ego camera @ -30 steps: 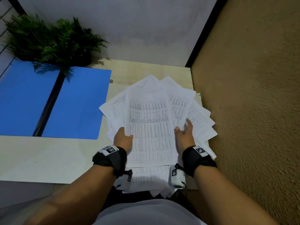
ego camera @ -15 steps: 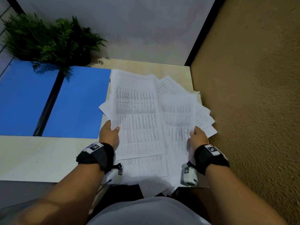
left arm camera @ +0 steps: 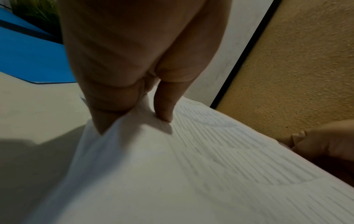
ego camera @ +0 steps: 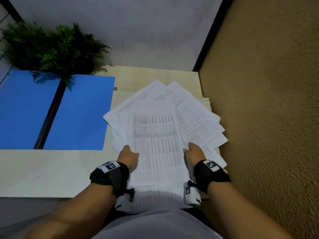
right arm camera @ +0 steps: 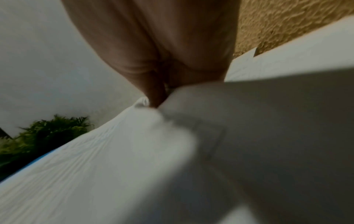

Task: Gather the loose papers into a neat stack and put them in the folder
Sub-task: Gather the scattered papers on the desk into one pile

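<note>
Several printed white papers (ego camera: 195,116) lie fanned out on the right part of the pale table (ego camera: 44,171). On top lies a sheet with printed tables (ego camera: 155,138). My left hand (ego camera: 128,156) grips that sheet's left edge, thumb on top (left arm camera: 164,106), fingers under the paper (left arm camera: 172,166). My right hand (ego camera: 194,151) grips its right edge, pinching the paper (right arm camera: 124,151) where it crumples at the fingers. The open blue folder (ego camera: 81,114) lies flat to the left, with a dark spine down its middle.
A green fern plant (ego camera: 51,49) stands at the back left, overhanging the folder. A textured tan wall (ego camera: 267,118) runs close along the table's right side. A white panel (ego camera: 129,31) closes the back. The table's front edge is near my body.
Half a second ago my left hand held the top sheet lifted toward the folder; now the sheet is back centred on the pile, and both hands have closed in on its side edges.
</note>
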Tool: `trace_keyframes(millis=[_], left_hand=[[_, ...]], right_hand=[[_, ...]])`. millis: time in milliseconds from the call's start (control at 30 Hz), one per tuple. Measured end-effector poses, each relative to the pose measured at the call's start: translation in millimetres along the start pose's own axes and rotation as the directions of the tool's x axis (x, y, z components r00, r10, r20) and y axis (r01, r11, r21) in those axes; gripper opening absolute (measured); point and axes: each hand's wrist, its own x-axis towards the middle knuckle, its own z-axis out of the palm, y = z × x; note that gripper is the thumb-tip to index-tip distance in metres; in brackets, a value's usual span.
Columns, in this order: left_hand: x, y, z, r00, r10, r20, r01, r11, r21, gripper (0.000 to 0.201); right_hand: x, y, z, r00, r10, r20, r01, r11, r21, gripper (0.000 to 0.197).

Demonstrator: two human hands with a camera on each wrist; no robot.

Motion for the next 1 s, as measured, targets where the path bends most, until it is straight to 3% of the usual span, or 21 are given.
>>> trace_keyframes(millis=[133, 233, 300, 433, 533, 600, 667, 733, 800, 900, 1000], left_hand=[[-5.0, 7.4, -8.1, 0.990, 0.090, -0.113, -0.088, 0.996, 0.026, 0.021], [-11.3, 12.3, -7.5, 0.985, 0.148, -0.087, -0.139, 0.985, 0.098, 0.024], [-16.8, 11.6, 0.0, 0.982, 0.187, -0.004, -0.182, 0.960, 0.213, 0.022], [-24.7, 12.7, 10.6, 0.979, 0.139, 0.147, -0.182, 0.920, 0.346, 0.029], [-18.7, 16.8, -2.1, 0.986, 0.080, 0.145, -0.137, 0.885, 0.446, 0.050], [-14.8, 18.9, -11.9, 0.987, 0.106, 0.118, -0.151, 0.859, 0.489, 0.047], [-11.6, 19.5, -17.3, 0.982, 0.121, 0.147, -0.179, 0.844, 0.505, 0.043], [-11.5, 19.8, -21.2, 0.978, 0.141, 0.156, -0.198, 0.865, 0.461, 0.031], [-12.3, 16.5, -25.3, 0.980, 0.178, 0.092, -0.198, 0.929, 0.314, 0.032], [-16.8, 13.1, -28.1, 0.970, 0.231, -0.070, -0.233, 0.973, -0.010, 0.077], [-25.7, 23.0, -23.7, 0.956, 0.281, -0.080, -0.292, 0.928, -0.231, 0.091]], right_hand=[[1.6, 3.1, 8.4, 0.991, 0.056, -0.122, -0.027, 0.973, 0.229, 0.044], [-2.7, 0.1, 15.3, 0.983, 0.046, -0.179, 0.002, 0.965, 0.261, 0.023], [-11.8, -7.2, 18.7, 0.993, 0.057, -0.099, -0.019, 0.937, 0.348, 0.032], [-16.5, -6.4, 20.0, 0.999, -0.015, 0.049, -0.005, 0.930, 0.367, 0.079], [-14.6, -6.6, 14.4, 0.998, -0.067, -0.009, 0.064, 0.898, 0.436, 0.093], [-8.1, -5.2, 12.4, 0.998, -0.064, 0.016, 0.046, 0.852, 0.521, 0.099], [-3.9, -3.0, 14.2, 0.996, -0.054, 0.070, 0.009, 0.848, 0.529, 0.085], [-1.6, -0.1, 12.4, 0.997, -0.070, -0.008, 0.069, 0.935, 0.347, 0.048], [-0.3, 3.3, 6.8, 0.995, -0.082, -0.051, 0.095, 0.933, 0.348, 0.028], [0.3, 3.3, -4.1, 0.994, -0.109, -0.005, 0.096, 0.852, 0.515, 0.035], [0.3, 0.7, -3.0, 0.993, -0.109, 0.044, 0.061, 0.797, 0.601, 0.046]])
